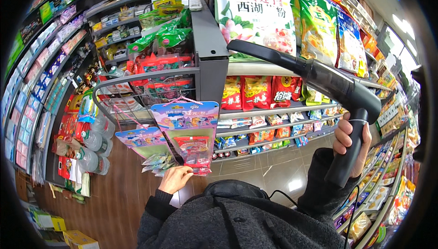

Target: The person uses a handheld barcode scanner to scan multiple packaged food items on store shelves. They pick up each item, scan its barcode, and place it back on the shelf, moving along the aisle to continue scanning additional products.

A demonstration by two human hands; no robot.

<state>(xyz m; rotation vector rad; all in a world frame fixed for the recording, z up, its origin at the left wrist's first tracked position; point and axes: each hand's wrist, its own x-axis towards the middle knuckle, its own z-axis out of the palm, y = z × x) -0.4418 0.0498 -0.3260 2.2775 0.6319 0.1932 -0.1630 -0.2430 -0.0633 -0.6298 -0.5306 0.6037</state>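
My right hand point(350, 140) is wrapped around the grip of a black handheld vacuum cleaner point(335, 82). The vacuum is raised, its long narrow nozzle pointing left across the front of a large white food bag point(255, 14). Lower down, my left hand point(176, 178) has its fingers closed at the bottom edge of a red packet point(194, 151). That packet hangs on a blue and pink display card point(185, 114) at the end of the shelf. A second hanging card point(142, 136), with silvery packets point(159, 162) below it, is just to the left.
A wire basket point(150, 76) of red and green bags juts from the grey shelf end point(211, 34). Red bags point(258, 91) line the shelf below the nozzle. Large water bottles point(95, 146) stand at left. Packed shelves point(374, 189) curve along the right, and a black cord hangs beside my right arm.
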